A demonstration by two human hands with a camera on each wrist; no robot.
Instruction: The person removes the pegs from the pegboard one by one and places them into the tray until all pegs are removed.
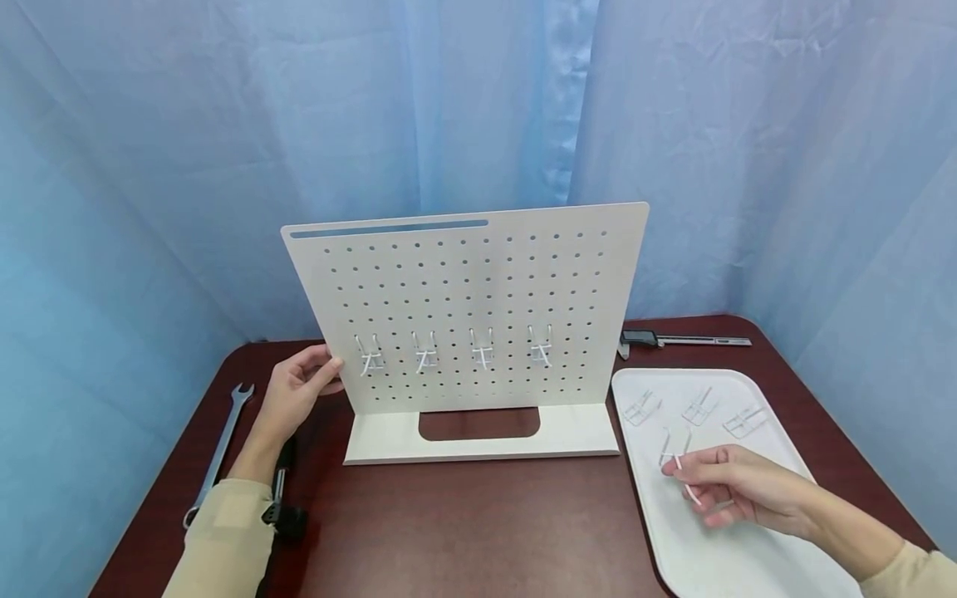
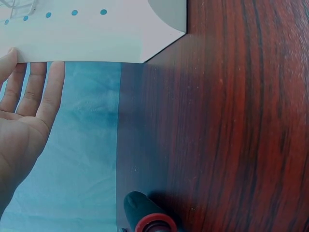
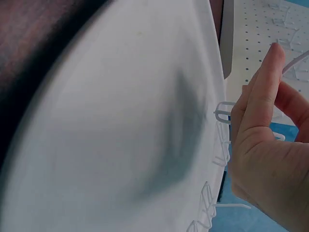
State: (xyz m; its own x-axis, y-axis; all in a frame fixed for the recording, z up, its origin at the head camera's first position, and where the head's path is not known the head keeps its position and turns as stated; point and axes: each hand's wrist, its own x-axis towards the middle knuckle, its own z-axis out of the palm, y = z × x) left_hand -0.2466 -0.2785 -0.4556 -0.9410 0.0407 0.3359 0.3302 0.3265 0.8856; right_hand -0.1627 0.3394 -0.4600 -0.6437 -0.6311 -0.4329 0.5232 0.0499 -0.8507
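Note:
My left hand (image 1: 292,399) grips the left edge of a white pegboard (image 1: 317,299), thumb on the front face and fingers behind it, as the left wrist view also shows. The board stands upright on its white base (image 1: 381,440), and several white wire hooks (image 1: 482,353) hang from it in a row. Over the white tray (image 1: 718,569) at the right, my right hand (image 1: 755,490) pinches another white wire hook (image 1: 679,463) between thumb and fingers, its two prongs pointing away. Three more hooks (image 1: 699,409) lie at the tray's far end.
An open-end wrench (image 1: 224,440) lies along the table's left side. Beside it, partly under my left forearm, is a black-handled tool (image 1: 280,482). A digital caliper (image 1: 688,340) lies behind the tray. Blue curtains (image 1: 478,100) surround the dark wooden table (image 1: 463,523).

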